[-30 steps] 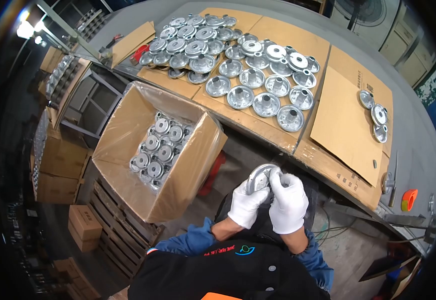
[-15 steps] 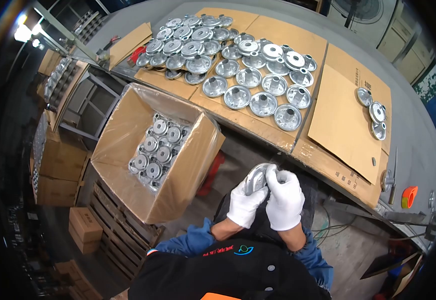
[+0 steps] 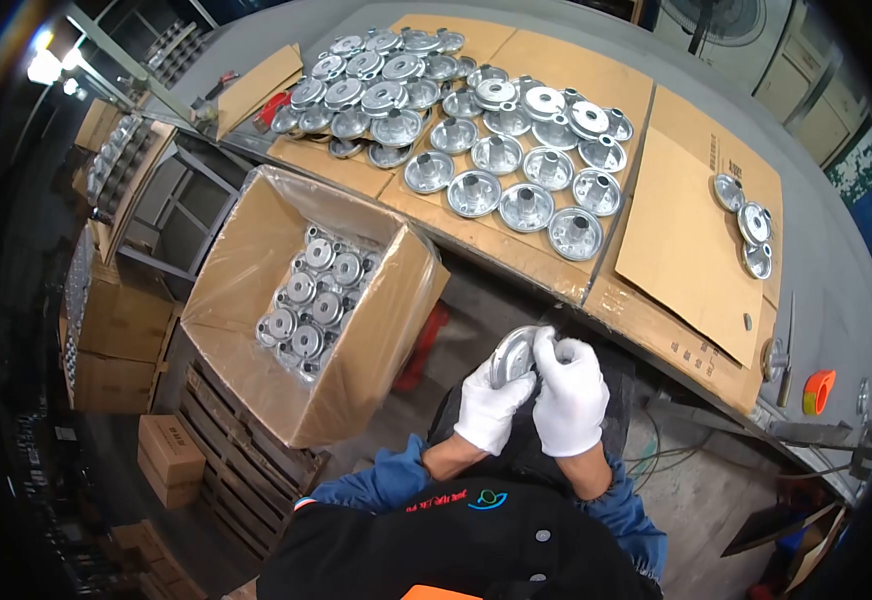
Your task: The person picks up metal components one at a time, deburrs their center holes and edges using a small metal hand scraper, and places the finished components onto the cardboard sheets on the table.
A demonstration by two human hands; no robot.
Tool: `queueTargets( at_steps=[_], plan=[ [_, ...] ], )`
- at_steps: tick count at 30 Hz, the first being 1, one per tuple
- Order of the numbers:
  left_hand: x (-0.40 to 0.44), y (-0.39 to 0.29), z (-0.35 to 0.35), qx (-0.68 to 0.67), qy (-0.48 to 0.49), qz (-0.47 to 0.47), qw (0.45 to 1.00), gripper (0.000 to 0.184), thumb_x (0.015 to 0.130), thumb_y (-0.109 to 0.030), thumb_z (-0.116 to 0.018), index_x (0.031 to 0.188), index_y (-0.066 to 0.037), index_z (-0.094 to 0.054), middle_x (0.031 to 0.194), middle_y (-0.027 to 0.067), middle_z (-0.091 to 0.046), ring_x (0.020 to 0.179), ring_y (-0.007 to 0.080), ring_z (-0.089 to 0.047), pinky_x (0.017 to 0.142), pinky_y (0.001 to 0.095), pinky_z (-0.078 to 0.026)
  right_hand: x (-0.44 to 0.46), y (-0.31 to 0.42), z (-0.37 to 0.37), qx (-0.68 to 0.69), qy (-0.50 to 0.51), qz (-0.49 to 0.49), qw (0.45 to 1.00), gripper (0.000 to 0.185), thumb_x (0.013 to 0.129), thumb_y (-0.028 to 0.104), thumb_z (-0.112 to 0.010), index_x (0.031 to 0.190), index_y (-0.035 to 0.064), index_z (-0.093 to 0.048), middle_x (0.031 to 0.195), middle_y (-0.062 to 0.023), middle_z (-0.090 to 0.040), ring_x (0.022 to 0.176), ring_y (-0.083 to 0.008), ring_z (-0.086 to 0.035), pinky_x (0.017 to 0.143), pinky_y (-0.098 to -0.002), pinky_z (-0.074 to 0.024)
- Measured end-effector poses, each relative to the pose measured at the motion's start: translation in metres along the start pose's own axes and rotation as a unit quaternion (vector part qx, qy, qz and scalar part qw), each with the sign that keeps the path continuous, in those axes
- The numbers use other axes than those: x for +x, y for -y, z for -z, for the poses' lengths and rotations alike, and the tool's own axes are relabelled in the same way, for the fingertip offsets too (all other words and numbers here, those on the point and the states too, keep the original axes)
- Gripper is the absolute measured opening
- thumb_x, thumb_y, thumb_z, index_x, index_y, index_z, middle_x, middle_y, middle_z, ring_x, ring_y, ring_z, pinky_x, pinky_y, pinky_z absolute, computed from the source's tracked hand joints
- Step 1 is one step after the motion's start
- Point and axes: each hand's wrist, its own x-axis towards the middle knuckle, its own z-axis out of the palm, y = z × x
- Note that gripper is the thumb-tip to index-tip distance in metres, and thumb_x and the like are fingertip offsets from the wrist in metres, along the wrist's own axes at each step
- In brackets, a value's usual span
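Note:
A round silvery metal part point(image 3: 513, 358) is held tilted in front of my body, below the table's near edge. My left hand point(image 3: 491, 408), in a white glove, is closed around its lower left side. At its right rim is my right hand point(image 3: 570, 396), also gloved, with the fingers pinched against the part; the fingertips are partly hidden. Several similar metal parts point(image 3: 527, 207) lie on cardboard on the table, with more stacked at the left point(image 3: 384, 98). Three parts point(image 3: 754, 224) sit on a cardboard sheet point(image 3: 691, 240) at the right.
An open carton point(image 3: 356, 395) lined with plastic stands left of my hands, holding several metal parts point(image 3: 301, 288). A wooden pallet point(image 3: 224, 455) and a small closed box point(image 3: 170, 450) are on the floor. An orange tape roll point(image 3: 818, 392) lies at the table's right edge.
The held part has turned slightly more edge-on since the earliest frame. Both hands have shifted a little left, still on it. The view has moved slightly.

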Motion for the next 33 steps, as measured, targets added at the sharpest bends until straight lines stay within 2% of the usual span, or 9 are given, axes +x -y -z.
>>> queueTargets(
  at_steps=[4,8,10,13,18,21,26,29,33],
  plan=[
    [-0.002,-0.004,-0.001,0.004,0.004,0.021,1.000,0.047,0.082,0.004,-0.055,0.128,0.000,-0.048,0.122,0.0086,-0.056,0.109,0.0167,-0.055,0.091,0.0289,-0.046,0.002,0.000,0.001,-0.002,0.011,-0.004,1.000,0.045,0.064,0.000,-0.061,0.108,0.0105,-0.064,0.082,-0.0071,-0.057,0.074,-0.0262,-0.058,0.062,-0.0346,-0.0486],
    [-0.001,-0.005,-0.001,-0.024,0.011,0.022,0.999,0.048,0.082,0.007,-0.053,0.129,0.002,-0.045,0.126,0.0088,-0.053,0.115,0.0168,-0.052,0.098,0.0289,-0.041,0.001,-0.001,-0.001,-0.002,-0.018,0.005,1.000,0.045,0.065,0.000,-0.061,0.109,0.0105,-0.064,0.079,-0.0067,-0.056,0.072,-0.0262,-0.058,0.061,-0.0348,-0.0482],
    [-0.001,-0.001,0.003,0.002,0.007,0.008,1.000,0.043,0.082,0.001,-0.057,0.124,-0.001,-0.050,0.117,0.0070,-0.059,0.100,0.0164,-0.060,0.083,0.0280,-0.050,-0.001,-0.001,0.001,0.010,-0.012,0.034,0.999,0.046,0.065,0.000,-0.061,0.109,0.0102,-0.064,0.079,-0.0067,-0.056,0.072,-0.0262,-0.058,0.061,-0.0349,-0.0481],
    [-0.002,-0.002,0.000,-0.002,0.001,0.007,1.000,0.042,0.083,0.000,-0.057,0.124,-0.001,-0.051,0.115,0.0071,-0.060,0.100,0.0167,-0.060,0.082,0.0290,-0.050,0.003,0.000,0.004,-0.010,0.006,0.007,1.000,0.046,0.066,-0.004,-0.059,0.110,0.0112,-0.064,0.083,-0.0096,-0.058,0.072,-0.0260,-0.060,0.061,-0.0330,-0.0495],
    [0.000,-0.002,0.003,-0.002,0.003,0.015,1.000,0.043,0.083,-0.001,-0.058,0.125,-0.002,-0.050,0.115,0.0067,-0.060,0.100,0.0164,-0.060,0.083,0.0288,-0.050,-0.002,-0.002,0.000,0.008,-0.007,0.047,0.999,0.048,0.063,-0.001,-0.060,0.109,0.0106,-0.063,0.081,-0.0066,-0.056,0.075,-0.0263,-0.058,0.061,-0.0352,-0.0480],
    [-0.001,-0.005,-0.002,-0.026,0.009,0.012,1.000,0.044,0.083,-0.002,-0.058,0.126,-0.002,-0.050,0.115,0.0061,-0.060,0.100,0.0155,-0.060,0.084,0.0287,-0.050,0.001,-0.009,0.000,-0.025,0.015,-0.029,0.999,0.046,0.062,0.000,-0.060,0.107,0.0114,-0.065,0.083,-0.0064,-0.057,0.076,-0.0258,-0.058,0.062,-0.0338,-0.0488],
    [0.001,-0.004,0.005,-0.005,0.021,0.037,0.999,0.046,0.082,-0.003,-0.060,0.127,-0.002,-0.049,0.115,0.0065,-0.060,0.102,0.0153,-0.059,0.083,0.0290,-0.050,-0.001,-0.004,0.000,0.001,-0.019,0.048,0.999,0.046,0.064,-0.001,-0.061,0.108,0.0111,-0.064,0.081,-0.0068,-0.056,0.074,-0.0261,-0.058,0.061,-0.0340,-0.0481],
    [0.000,-0.008,-0.001,-0.035,0.022,0.030,0.999,0.045,0.081,-0.002,-0.061,0.125,0.000,-0.049,0.114,0.0070,-0.061,0.101,0.0159,-0.059,0.086,0.0292,-0.049,0.005,-0.014,0.004,0.016,-0.021,-0.029,0.999,0.043,0.068,-0.004,-0.060,0.108,0.0103,-0.065,0.082,-0.0079,-0.058,0.070,-0.0243,-0.059,0.062,-0.0328,-0.0484],
    [0.003,-0.009,0.000,-0.080,0.036,0.056,0.995,0.043,0.081,-0.001,-0.061,0.123,0.000,-0.050,0.111,0.0082,-0.061,0.100,0.0159,-0.060,0.087,0.0295,-0.049,0.007,-0.016,0.012,0.065,-0.054,-0.044,0.995,0.046,0.067,-0.010,-0.058,0.109,0.0072,-0.066,0.078,-0.0102,-0.057,0.070,-0.0237,-0.058,0.064,-0.0304,-0.0474]
  ],
)
